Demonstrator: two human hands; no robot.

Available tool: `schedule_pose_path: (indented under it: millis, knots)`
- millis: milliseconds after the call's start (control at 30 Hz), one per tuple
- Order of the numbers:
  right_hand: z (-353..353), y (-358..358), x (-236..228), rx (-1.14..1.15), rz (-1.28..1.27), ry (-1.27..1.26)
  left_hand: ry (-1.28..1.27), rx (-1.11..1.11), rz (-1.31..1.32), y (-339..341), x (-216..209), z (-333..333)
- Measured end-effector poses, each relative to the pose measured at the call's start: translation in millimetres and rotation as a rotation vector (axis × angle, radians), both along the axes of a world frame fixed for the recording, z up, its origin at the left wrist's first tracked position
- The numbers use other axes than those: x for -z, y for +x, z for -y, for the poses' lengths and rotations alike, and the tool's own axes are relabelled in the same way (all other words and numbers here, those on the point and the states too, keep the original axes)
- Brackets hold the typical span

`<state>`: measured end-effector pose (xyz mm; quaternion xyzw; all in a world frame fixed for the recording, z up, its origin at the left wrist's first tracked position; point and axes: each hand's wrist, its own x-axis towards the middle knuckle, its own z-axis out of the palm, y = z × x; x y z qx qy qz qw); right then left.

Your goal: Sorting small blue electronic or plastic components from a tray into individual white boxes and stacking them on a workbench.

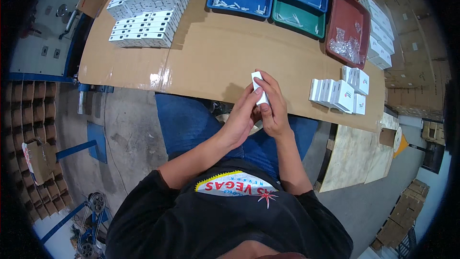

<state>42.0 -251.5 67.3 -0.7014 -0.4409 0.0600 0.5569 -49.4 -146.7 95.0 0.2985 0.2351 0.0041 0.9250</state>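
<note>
- left hand (239,121) curls partly closed, gripping a small white box (257,76);
- right hand (276,115), fingers bent, holds the same box;
- both at the table's (211,62) near edge

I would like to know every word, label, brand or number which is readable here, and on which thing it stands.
Black shirt: large red and smaller blue lettering, upside down, readable; I do not transcribe wording.
Small boxes at right: tiny colored print, too small to read.
Stacked boxes at left: dark marks, too small.
White box held by left hand and right hand: no legible text.
</note>
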Motion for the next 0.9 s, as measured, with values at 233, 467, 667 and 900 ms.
schedule_pose_path:
  millis: [233,467,667,900]
  knots:
    - [0,-1,4,-0.03,0.012,0.081,0.014,-0.046,0.016,-4,2,6]
    - [-1,-2,4,-0.03,0.028,0.105,0.027,-0.056,0.02,-6,1,7]
    - [-1,-3,3,-0.03,0.024,0.11,0.003,-0.069,0.024,-8,5,9]
    - [1,-2,6,-0.03,-0.051,0.119,-0.03,-0.079,0.054,-7,9,11]
